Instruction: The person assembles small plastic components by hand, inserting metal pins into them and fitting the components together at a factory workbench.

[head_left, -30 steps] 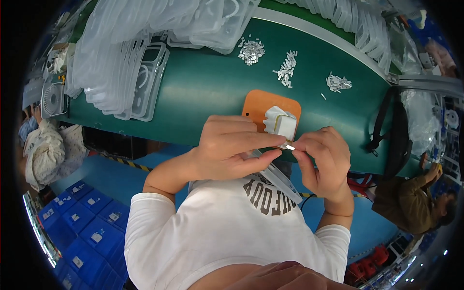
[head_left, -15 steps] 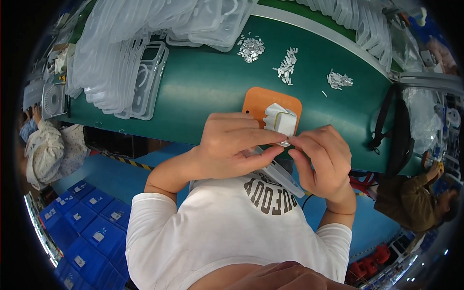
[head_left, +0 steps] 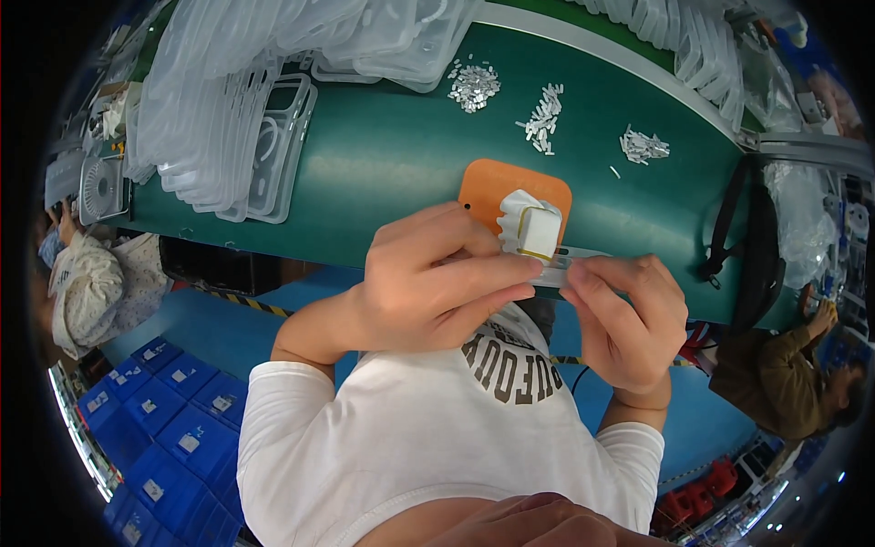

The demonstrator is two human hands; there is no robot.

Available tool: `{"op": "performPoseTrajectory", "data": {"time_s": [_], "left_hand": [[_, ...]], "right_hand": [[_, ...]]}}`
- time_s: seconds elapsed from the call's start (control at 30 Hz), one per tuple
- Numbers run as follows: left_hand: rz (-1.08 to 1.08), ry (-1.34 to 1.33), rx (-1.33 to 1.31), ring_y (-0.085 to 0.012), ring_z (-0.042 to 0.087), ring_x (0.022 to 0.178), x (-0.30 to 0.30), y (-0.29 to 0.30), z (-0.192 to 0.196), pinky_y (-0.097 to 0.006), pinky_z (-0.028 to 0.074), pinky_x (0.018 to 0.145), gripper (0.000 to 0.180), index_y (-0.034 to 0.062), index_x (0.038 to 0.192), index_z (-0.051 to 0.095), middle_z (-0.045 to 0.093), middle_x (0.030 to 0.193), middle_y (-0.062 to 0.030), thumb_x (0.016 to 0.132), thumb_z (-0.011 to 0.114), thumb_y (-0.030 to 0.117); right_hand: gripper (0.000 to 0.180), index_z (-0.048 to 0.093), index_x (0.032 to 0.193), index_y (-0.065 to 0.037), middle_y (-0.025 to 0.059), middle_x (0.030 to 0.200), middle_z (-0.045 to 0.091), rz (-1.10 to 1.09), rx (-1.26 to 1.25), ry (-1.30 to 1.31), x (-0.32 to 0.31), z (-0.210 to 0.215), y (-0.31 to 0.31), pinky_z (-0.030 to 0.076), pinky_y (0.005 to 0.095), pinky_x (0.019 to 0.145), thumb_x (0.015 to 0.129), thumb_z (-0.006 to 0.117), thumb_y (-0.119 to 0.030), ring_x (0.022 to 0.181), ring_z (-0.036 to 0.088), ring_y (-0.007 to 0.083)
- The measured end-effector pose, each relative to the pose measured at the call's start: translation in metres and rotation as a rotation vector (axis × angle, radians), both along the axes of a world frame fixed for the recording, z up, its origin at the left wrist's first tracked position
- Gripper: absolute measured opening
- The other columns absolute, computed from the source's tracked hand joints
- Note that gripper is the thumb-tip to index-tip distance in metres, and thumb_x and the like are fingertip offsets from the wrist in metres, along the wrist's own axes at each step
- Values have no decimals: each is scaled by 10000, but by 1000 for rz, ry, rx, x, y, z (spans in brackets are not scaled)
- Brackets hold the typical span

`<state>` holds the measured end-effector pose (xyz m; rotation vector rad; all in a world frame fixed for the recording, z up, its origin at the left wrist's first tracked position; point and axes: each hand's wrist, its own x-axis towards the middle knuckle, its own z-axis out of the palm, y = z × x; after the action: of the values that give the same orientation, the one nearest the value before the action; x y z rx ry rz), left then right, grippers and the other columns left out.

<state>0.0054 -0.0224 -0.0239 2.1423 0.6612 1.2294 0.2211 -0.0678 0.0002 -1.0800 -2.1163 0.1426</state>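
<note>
My left hand [head_left: 437, 278] and my right hand [head_left: 631, 314] face each other at the front edge of the green bench. Between them is a clear plastic phone case [head_left: 552, 276], of which only a slotted strip shows; my palms and fingers hide the rest. Thumb and index finger of each hand pinch it. Just beyond my fingertips stands a white block [head_left: 540, 230] with a yellow band and crumpled white material [head_left: 514, 211] at its left. Both rest on an orange board [head_left: 483, 182], partly covered by my left hand.
Stacks of clear cases [head_left: 214, 118] fill the bench's left side. Three piles of small silvery pieces lie farther back, one at the right [head_left: 643, 145]. A black strap [head_left: 725, 219] hangs at the right edge. Blue boxes [head_left: 187, 438] stand low left; other people are on both sides.
The case has swung up from hanging below my hands to lying near the board. My right hand has shifted right and slightly down, away from my left fingertips.
</note>
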Motion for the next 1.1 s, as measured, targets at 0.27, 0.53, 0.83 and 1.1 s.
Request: {"op": "performPoseTrajectory", "data": {"time_s": [0.27, 0.53, 0.83, 1.1], "left_hand": [[3, 5, -6, -145, 545, 556, 3, 0, -3, -254, 370, 465, 329, 64, 935, 727, 636, 768, -56, 632, 855, 69], [6, 29, -37, -148, 563, 564, 6, 0, -4, -256, 376, 465, 295, 54, 892, 727, 633, 762, -58, 627, 856, 63], [13, 12, -79, -173, 547, 546, 10, -5, -7, -272, 388, 465, 283, 22, 874, 717, 634, 724, -64, 617, 827, -20], [22, -74, -33, -183, 517, 527, 12, -2, -20, -287, 392, 456, 261, 25, 864, 707, 639, 714, -68, 629, 808, -31]], "right_hand": [[228, 673, 872, -20, 101, 788, 661, -14, -18, 23, 0, -3, 1, 397, 285, 492, 668, 770, 14, 565, 566, 191], [200, 670, 852, -5, 104, 772, 646, -17, -55, 43, 2, -6, 0, 397, 293, 491, 678, 767, 17, 558, 562, 199], [217, 672, 872, 20, 100, 750, 619, 44, -126, -20, 4, 2, 2, 373, 311, 487, 664, 727, 45, 559, 538, 199], [225, 674, 880, 21, 101, 748, 626, -18, -37, -78, -1, 2, -4, 372, 319, 493, 661, 725, 42, 577, 558, 210]]}}
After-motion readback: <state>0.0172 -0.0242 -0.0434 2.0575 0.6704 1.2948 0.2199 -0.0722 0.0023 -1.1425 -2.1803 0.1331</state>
